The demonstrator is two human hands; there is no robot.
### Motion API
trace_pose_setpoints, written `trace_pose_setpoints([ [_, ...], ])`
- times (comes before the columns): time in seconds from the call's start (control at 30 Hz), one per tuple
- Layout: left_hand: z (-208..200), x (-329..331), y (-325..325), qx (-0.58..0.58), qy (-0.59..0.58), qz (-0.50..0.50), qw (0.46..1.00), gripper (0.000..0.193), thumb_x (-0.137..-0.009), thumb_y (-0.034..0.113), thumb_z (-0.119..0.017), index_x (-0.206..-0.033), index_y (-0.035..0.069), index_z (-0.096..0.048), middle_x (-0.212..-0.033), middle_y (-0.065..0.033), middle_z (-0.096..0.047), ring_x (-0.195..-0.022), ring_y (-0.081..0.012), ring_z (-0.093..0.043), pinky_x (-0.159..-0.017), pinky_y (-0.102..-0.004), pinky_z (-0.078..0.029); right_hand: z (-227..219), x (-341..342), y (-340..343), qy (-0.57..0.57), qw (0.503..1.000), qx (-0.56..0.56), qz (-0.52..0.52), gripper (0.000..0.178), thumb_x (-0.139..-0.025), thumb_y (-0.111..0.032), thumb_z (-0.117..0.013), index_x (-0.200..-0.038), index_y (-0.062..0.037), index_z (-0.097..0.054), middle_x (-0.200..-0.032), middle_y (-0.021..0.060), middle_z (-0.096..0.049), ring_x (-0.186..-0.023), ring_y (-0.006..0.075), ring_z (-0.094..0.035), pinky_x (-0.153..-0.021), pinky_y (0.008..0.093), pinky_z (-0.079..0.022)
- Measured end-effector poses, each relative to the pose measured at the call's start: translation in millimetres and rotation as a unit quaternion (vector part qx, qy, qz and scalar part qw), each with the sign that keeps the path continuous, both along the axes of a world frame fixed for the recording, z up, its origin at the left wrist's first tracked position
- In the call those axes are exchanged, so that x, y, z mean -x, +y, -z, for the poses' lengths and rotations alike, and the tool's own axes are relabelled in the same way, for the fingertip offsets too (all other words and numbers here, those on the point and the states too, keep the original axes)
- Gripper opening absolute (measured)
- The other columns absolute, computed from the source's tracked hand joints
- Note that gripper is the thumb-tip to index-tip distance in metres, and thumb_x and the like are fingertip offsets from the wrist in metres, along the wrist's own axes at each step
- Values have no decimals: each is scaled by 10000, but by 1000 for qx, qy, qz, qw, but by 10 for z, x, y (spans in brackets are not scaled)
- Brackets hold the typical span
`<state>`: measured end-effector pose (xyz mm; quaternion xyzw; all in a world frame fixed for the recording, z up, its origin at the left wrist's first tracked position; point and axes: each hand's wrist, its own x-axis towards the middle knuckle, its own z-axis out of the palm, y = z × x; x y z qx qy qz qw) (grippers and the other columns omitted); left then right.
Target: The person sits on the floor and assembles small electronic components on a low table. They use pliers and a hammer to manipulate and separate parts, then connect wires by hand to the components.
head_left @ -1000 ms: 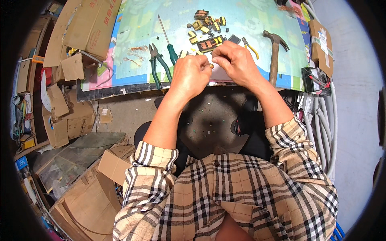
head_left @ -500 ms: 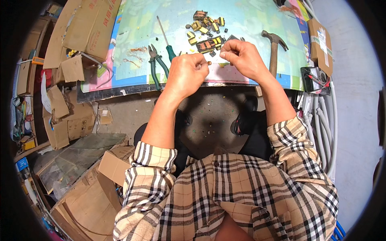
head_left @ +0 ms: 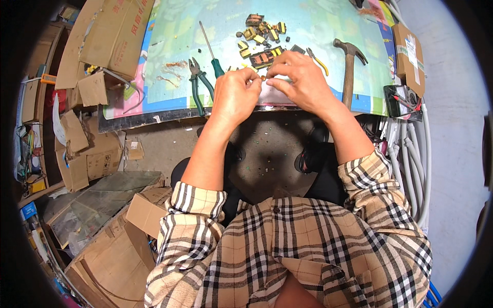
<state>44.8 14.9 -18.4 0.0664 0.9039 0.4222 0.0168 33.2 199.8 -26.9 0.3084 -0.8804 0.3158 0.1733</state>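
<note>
Near the table's front edge, my left hand (head_left: 236, 95) pinches a small copper-coloured piece (head_left: 263, 78) between thumb and forefinger. My right hand (head_left: 303, 84) comes in from the other side, its bent fingers and thumb drawn together at that piece; what lies between their tips is too small to make out. Just beyond my hands lie a black, yellow and copper-coloured component (head_left: 264, 57) and a pile of similar small parts (head_left: 261, 32). Green-handled pliers (head_left: 196, 84) and a green-handled screwdriver (head_left: 209, 49) rest left of my left hand. A yellow-handled tool (head_left: 318, 62) lies partly behind my right hand.
A claw hammer (head_left: 349, 72) lies on the patterned table cover (head_left: 179, 25) at the right. Thin copper-coloured strands (head_left: 176, 66) lie at the left. Cardboard boxes (head_left: 115, 38) crowd the left side; a black case with leads (head_left: 398, 101) sits at the right corner.
My right hand has moved left and its fingertips now meet those of my left hand at the small piece. The yellow-handled tool has come into sight. My left hand has shifted slightly.
</note>
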Motion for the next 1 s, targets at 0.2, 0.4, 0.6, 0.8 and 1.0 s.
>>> trace_pose_setpoints([
  [0.2, 209, 64, -11, -221, -72, -33, 972, 153, -799, 122, -671, -828, -27, -693, -701, -77, -657, -572, -158, -583, -551, -299, -456, 54, -16, -53, -19, 999, -11, 33, 115, -788, -193, -691, -809, -82, -667, -761, 74, -640, -790, 292, -627, -778, 412, -467],
  [0.4, 239, 96, -84, -468, -276, -88, 835, 44, -772, 56, -681, -793, 19, -669, -637, 4, -567, -445, -56, -391, -394, -229, -273, 62, -47, -110, -23, 1000, -8, 18, 122, -787, -172, -684, -773, -68, -621, -727, 74, -626, -737, 300, -615, -707, 407, -469],
  [0.6, 184, 63, -14, -432, -239, -106, 863, 51, -781, 59, -677, -784, 13, -655, -625, 0, -560, -426, -50, -388, -364, -215, -242, 85, -55, -119, -29, 999, 2, 22, 127, -795, -173, -674, -773, -69, -605, -702, 89, -613, -714, 312, -615, -670, 422, -476],
  [0.8, 175, 61, -17, -451, -249, -100, 851, 75, -799, 77, -678, -806, 6, -657, -617, -1, -559, -405, -54, -383, -358, -215, -247, 83, -85, -150, -67, 997, 20, 33, 156, -831, -194, -639, -775, -56, -591, -684, 111, -603, -687, 337, -612, -617, 437, -479],
  [1.0, 131, 57, -50, -429, -273, -89, 857, 105, -806, 75, -675, -851, -19, -663, -632, -13, -568, -423, -62, -404, -372, -226, -276, 90, -85, -152, -57, 998, 31, 24, 141, -826, -178, -638, -770, -57, -594, -683, 116, -602, -685, 344, -615, -613, 443, -477],
])
